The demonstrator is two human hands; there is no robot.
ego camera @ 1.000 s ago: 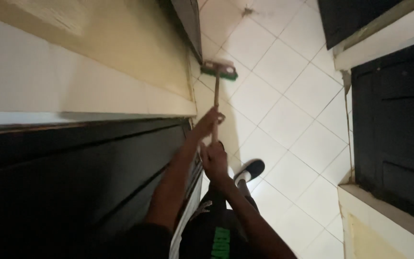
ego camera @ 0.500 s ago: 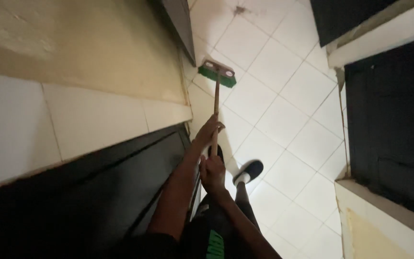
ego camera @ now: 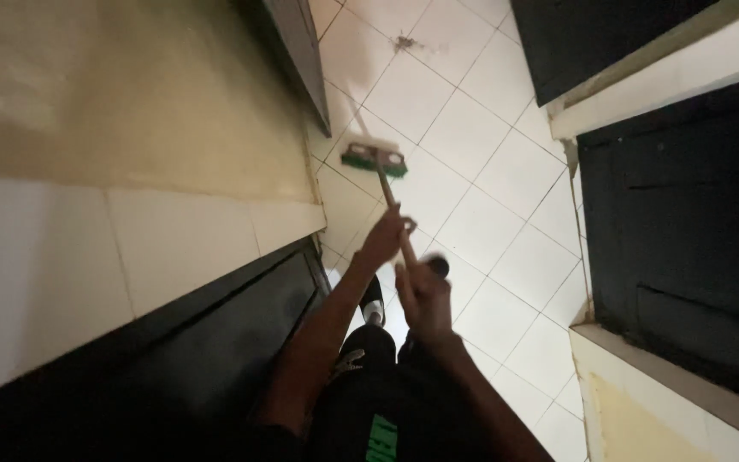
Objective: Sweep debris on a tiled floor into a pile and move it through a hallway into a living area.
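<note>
Both hands, left hand (ego camera: 384,241) and right hand (ego camera: 422,291), grip closed around the broom (ego camera: 375,160) handle.

Single head-worn view, tilted, looking steeply down onto tiled floor (ego camera: 489,231), hallway close.

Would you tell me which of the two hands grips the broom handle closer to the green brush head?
The left hand: it grips the wooden handle farther down, nearer the green brush head on the white tiled floor. The right hand holds the upper end, nearer the body.
</note>
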